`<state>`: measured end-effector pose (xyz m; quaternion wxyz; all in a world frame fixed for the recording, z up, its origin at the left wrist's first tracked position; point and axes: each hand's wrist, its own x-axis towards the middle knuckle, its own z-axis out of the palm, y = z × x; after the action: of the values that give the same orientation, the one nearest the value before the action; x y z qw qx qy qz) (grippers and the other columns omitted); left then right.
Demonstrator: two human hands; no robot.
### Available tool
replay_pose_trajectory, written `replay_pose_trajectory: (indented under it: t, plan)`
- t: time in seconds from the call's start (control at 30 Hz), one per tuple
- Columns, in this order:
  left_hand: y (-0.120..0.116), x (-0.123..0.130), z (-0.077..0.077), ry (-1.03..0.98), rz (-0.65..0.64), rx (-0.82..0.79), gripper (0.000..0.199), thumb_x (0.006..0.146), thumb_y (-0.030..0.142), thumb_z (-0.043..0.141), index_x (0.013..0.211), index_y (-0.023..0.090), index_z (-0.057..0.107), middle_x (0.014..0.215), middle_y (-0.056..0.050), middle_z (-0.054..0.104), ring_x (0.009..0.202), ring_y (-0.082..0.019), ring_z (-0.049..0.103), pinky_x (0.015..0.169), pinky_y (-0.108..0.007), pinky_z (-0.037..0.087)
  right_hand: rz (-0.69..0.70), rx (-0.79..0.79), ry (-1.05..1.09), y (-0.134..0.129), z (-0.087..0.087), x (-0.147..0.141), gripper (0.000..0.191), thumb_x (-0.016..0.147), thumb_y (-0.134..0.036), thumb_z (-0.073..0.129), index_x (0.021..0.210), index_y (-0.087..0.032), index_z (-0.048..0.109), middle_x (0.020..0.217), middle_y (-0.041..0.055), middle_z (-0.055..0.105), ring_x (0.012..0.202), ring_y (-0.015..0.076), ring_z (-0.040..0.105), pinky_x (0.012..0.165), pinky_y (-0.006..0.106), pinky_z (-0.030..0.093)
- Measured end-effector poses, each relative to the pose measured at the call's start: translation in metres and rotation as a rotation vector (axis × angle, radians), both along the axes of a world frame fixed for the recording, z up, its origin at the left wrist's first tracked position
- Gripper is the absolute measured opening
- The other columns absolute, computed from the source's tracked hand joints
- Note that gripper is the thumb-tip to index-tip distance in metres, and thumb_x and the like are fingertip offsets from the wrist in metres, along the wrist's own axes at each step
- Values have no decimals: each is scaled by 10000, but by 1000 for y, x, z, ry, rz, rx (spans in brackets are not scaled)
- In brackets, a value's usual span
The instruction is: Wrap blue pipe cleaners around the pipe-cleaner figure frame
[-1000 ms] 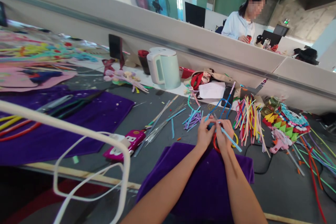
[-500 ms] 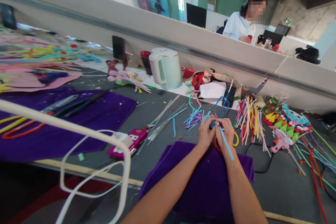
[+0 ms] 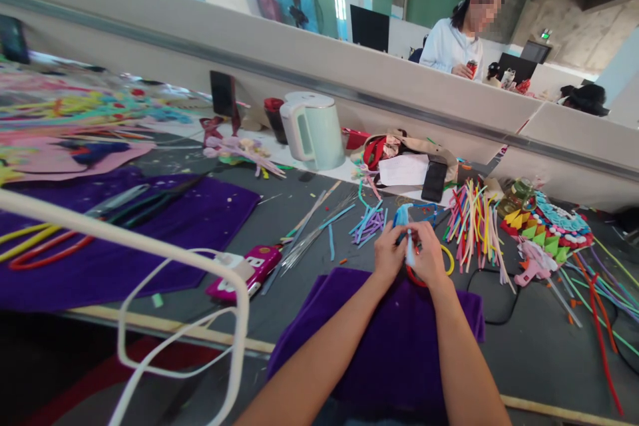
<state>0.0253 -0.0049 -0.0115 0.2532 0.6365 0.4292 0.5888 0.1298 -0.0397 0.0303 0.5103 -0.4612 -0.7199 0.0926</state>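
Observation:
My left hand (image 3: 391, 253) and my right hand (image 3: 428, 254) meet above the folded purple cloth (image 3: 384, 346), both closed in a pinch. Between their fingertips is a light blue pipe cleaner (image 3: 410, 249), partly hidden by the fingers. A brighter blue bent pipe cleaner piece (image 3: 402, 214) sticks up just beyond the left fingers, and darker blue loops (image 3: 430, 213) reach out to the right behind the hands. Under the right hand show a red loop (image 3: 415, 278) and a yellow loop (image 3: 448, 259), mostly covered. Short purple and blue pipe cleaner pieces (image 3: 368, 223) lie left of the hands.
Colourful cut pipe cleaners (image 3: 474, 229) are heaped at right, beside a pink glue gun (image 3: 535, 265). A kettle (image 3: 319, 133) and a phone (image 3: 434, 181) stand or lie behind. At left are a magenta power bank (image 3: 259, 269) and a white cable (image 3: 242, 319). Beyond the partition is a person (image 3: 452, 46).
The light blue pipe cleaner, earlier stretched across my right wrist, now points up and down between my fingers. The darker blue loops, upright before, now sit lower behind my right hand.

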Motion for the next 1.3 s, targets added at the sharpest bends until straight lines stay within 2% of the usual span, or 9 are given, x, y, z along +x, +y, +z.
replay_pose_trajectory:
  t: [0.17,0.3,0.53,0.7,0.93,1.07,1.17,1.23,1.3]
  plan:
    - [5,1,-3,-192,-40,-109,96,723,298,641,736,233,710,777,-40,651,813,-217,576,818,-327,420,-102,18,3,4,-5,8,179,850,-148,460,943,-200,604,896,55,595,837,166,574,751,283,479]
    - [12,3,-6,-388,-67,-234,155,664,337,708,727,196,696,789,-45,687,787,-213,607,777,-329,449,-210,13,64,6,-13,6,137,885,-243,486,880,-197,616,809,30,620,743,152,586,688,262,469]
    - [22,1,-5,-805,-72,-390,274,546,318,787,614,164,571,662,-1,656,653,-149,607,680,-280,469,-85,66,-49,3,-16,-14,217,875,-149,444,876,-212,652,853,45,662,839,149,625,743,256,488]
    - [27,-6,-10,-987,-135,-459,331,519,309,804,606,164,520,703,-7,665,645,-146,627,661,-294,492,-6,158,-166,3,-18,-20,255,874,-110,432,895,-229,656,889,44,670,879,149,618,765,252,474]
    - [37,-17,-17,-1150,-181,-533,301,534,245,817,617,169,538,648,10,636,635,-125,626,652,-262,507,-67,161,-381,4,-14,-22,200,881,-167,483,860,-250,663,819,35,634,808,181,532,735,317,415]
    - [35,-18,-12,-1136,-220,-516,325,535,240,820,646,167,523,659,14,631,648,-131,633,631,-250,501,-134,140,-277,1,-12,-23,193,862,-167,513,877,-262,680,967,53,601,917,197,509,793,347,428]
    - [34,-19,-8,-1081,-197,-475,392,534,243,821,787,182,527,684,32,629,640,-121,636,638,-249,501,-94,128,-138,0,-12,-22,143,832,-217,577,932,-251,673,1066,71,576,1001,211,508,852,373,442]
    - [34,-20,-7,-1067,-157,-445,467,539,236,819,887,205,509,733,39,640,645,-111,639,664,-256,508,-69,111,-1,0,-13,-20,173,811,-266,615,977,-233,651,1042,76,587,975,204,537,843,363,461]
    - [34,-21,-6,-1071,-115,-428,513,543,216,815,942,221,492,774,43,647,655,-105,642,689,-268,517,-130,78,192,1,-15,-13,222,828,-293,588,1031,-208,612,957,70,608,879,179,575,778,329,485]
